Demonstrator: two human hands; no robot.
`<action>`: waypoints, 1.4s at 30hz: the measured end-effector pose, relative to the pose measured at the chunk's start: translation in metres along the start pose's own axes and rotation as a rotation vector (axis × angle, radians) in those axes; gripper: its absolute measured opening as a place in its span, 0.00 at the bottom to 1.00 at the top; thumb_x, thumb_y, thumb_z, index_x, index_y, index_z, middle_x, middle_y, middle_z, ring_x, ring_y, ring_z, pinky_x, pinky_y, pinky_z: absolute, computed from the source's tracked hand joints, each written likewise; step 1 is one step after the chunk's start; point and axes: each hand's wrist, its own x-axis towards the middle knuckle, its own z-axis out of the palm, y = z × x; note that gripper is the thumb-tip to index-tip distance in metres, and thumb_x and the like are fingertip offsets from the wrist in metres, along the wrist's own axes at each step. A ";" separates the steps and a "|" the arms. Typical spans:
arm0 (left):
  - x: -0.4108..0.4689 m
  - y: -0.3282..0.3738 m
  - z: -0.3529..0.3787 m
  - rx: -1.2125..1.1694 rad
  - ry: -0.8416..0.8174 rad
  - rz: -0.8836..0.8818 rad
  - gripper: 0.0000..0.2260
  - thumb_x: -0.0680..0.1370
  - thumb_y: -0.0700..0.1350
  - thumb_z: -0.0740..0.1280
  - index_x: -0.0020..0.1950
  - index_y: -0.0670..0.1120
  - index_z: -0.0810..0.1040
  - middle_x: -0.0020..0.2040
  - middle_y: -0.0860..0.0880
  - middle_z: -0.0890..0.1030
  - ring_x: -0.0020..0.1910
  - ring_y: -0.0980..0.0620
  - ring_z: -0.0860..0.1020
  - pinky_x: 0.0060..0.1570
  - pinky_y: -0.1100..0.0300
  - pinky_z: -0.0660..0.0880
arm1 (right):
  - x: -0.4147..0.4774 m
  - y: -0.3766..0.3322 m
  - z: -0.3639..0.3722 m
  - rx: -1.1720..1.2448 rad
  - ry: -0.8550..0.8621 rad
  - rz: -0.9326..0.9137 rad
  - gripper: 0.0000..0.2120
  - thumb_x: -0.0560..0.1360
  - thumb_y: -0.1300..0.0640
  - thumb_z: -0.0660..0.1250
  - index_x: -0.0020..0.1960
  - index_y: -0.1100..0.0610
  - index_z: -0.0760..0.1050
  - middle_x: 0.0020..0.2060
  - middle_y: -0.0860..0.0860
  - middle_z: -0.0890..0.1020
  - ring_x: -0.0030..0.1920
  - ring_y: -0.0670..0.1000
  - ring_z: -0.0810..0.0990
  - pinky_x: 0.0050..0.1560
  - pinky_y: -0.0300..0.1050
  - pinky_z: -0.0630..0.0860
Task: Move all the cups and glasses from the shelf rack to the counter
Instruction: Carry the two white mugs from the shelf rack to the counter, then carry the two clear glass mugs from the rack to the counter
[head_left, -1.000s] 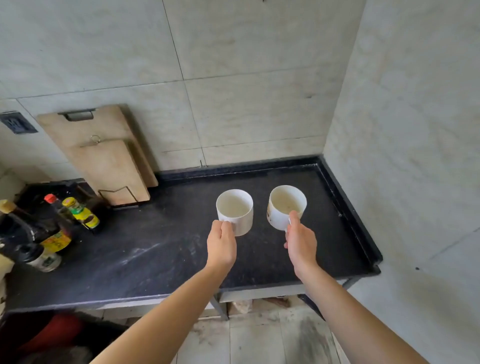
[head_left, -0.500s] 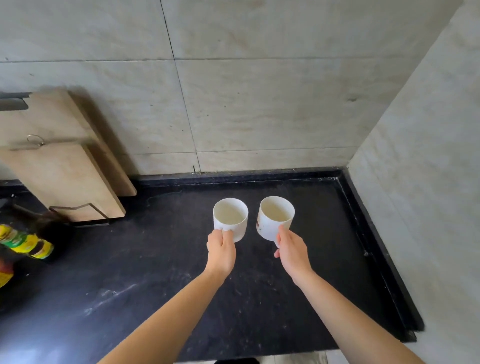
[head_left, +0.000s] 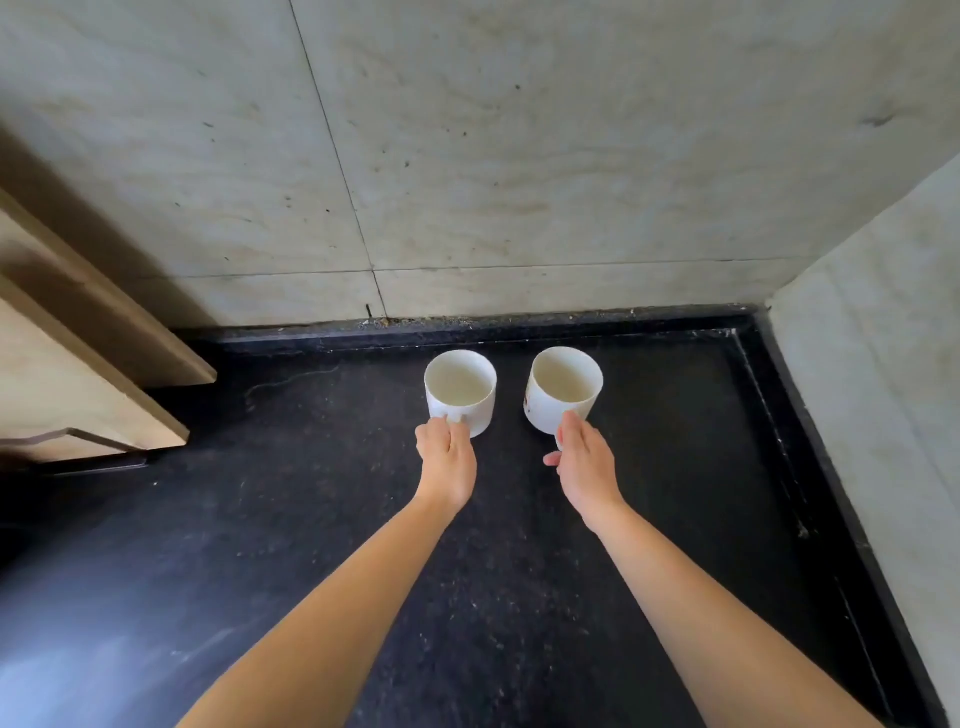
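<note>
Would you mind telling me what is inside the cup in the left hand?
The cup held by the left hand looks empty: only its pale inner wall and bottom show. The near inner wall is hidden.

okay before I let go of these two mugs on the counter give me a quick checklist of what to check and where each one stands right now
1. Left hand grips the handle of the left mug: ok.
2. Right hand holds the right mug at its near side: ok.
3. Both mugs upright, mouths up: left ok; right leans slightly, not ok yet.
4. Mug bottoms fully resting on the black counter: cannot tell from this angle.
5. Gap between the two mugs so they do not knock: ok, they are apart.
6. Room from the back wall and the wooden boards at left: ok, the spot around the mugs is bare.
</note>
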 end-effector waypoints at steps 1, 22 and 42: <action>0.005 0.000 0.003 0.007 0.000 0.010 0.09 0.85 0.46 0.50 0.52 0.43 0.66 0.55 0.48 0.63 0.50 0.49 0.66 0.46 0.57 0.65 | 0.007 0.000 0.002 0.012 0.000 0.003 0.19 0.85 0.44 0.50 0.45 0.52 0.72 0.47 0.51 0.74 0.42 0.48 0.82 0.49 0.47 0.71; 0.049 0.021 0.043 0.410 -0.077 0.051 0.13 0.85 0.47 0.54 0.48 0.40 0.70 0.57 0.39 0.73 0.44 0.48 0.73 0.37 0.57 0.72 | 0.069 -0.014 -0.025 -0.087 0.025 0.064 0.21 0.85 0.45 0.53 0.68 0.58 0.72 0.61 0.57 0.78 0.56 0.57 0.81 0.61 0.60 0.77; -0.250 0.096 -0.197 1.016 0.942 0.222 0.30 0.82 0.60 0.51 0.81 0.48 0.56 0.81 0.39 0.53 0.80 0.36 0.50 0.75 0.35 0.50 | -0.114 -0.199 0.006 -0.571 0.018 -1.516 0.36 0.81 0.35 0.56 0.83 0.51 0.53 0.82 0.62 0.48 0.80 0.67 0.52 0.78 0.64 0.49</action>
